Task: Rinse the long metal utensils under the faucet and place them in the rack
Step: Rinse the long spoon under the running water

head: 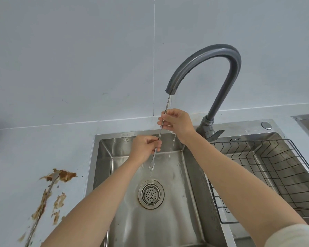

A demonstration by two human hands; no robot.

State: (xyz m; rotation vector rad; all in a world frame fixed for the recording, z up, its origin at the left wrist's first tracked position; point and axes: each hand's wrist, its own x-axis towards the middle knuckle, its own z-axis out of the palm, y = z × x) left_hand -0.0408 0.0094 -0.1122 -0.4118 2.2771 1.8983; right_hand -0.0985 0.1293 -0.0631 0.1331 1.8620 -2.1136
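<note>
From the head camera, the rinsing step is in hand. Both hands hold a long fork (154, 155) steeply tilted over the sink (96, 139), near its back edge. Its upper end sits right under the faucet (206, 57) spout, in a thin stream of water, and its tines point down toward the drain (151, 194). The right hand (177, 122) pinches the upper shaft with curled fingers. The left hand (144, 148) has its fingertips clamped on the shaft lower down.

A second utensil (49, 186) lies in brown sauce on the countertop, along the sink's left edge. The wire rack (257, 166) sits over the basin to the right.

Next, the fork probably needs carrying right, held in one hand, and laying inside the rack so that it cannot slip between the wires.
</note>
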